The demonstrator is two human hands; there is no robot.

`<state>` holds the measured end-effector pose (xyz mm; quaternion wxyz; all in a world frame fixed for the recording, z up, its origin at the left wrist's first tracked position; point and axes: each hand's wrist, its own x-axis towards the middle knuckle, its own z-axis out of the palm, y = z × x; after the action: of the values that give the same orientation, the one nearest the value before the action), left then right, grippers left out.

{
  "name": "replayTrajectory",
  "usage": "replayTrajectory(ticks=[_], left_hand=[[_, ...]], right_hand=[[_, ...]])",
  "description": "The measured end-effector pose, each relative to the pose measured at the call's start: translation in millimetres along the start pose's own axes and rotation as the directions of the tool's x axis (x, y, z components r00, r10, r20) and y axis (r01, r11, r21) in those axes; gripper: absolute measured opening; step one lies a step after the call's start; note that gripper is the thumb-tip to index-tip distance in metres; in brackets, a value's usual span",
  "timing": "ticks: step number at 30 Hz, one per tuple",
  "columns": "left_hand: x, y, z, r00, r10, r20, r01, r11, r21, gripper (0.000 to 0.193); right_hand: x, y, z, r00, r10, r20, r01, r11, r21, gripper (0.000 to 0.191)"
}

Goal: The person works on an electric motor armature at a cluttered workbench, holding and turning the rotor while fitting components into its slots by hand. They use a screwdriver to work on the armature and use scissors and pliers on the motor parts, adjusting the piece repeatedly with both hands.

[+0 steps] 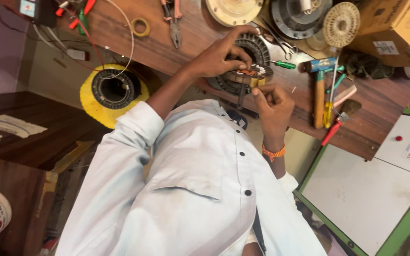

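Hands meet over a small wound stator core [248,76] at the workbench [380,102] edge, left hand [218,58] pinching its top, right hand [272,103] gripping from five o'clock; steady support and gentle fingertip pressure look key to sparing the copper windings.

Just right of the fingers lies a wooden-handled hammer [320,97] beside a yellow screwdriver [328,114] — pliers [174,23] and a tape roll [140,27] (yellowish) lie well left.
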<state>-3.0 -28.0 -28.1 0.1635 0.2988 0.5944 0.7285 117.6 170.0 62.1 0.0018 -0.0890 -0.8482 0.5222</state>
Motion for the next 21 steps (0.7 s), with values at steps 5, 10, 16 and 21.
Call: replayTrajectory(ticks=[5, 10, 16, 21], left_hand=[[-3, -2, 0, 0.998, -0.059, 0.002, 0.059, 0.998, 0.006, 0.078], [-3, -6, 1, 0.996, -0.074, -0.048, 0.075, 0.997, 0.020, 0.083], [1, -6, -1, 1.000, -0.003, -0.031, 0.005, 0.998, 0.057, 0.073], [9, -4, -6, 0.996, -0.066, 0.062, 0.062, 0.996, 0.063, 0.046]], right_hand=[[-10, 2, 3, 0.996, -0.024, -0.087, 0.031, 0.996, 0.079, 0.014], [-6, -2, 6, 0.994, -0.062, -0.085, 0.072, 0.990, 0.118, 0.014], [-11, -1, 11, 0.998, -0.033, -0.059, 0.039, 0.993, 0.116, 0.012], [-21, 24, 16, 0.999, 0.032, -0.023, -0.030, 0.996, 0.084, 0.013]])
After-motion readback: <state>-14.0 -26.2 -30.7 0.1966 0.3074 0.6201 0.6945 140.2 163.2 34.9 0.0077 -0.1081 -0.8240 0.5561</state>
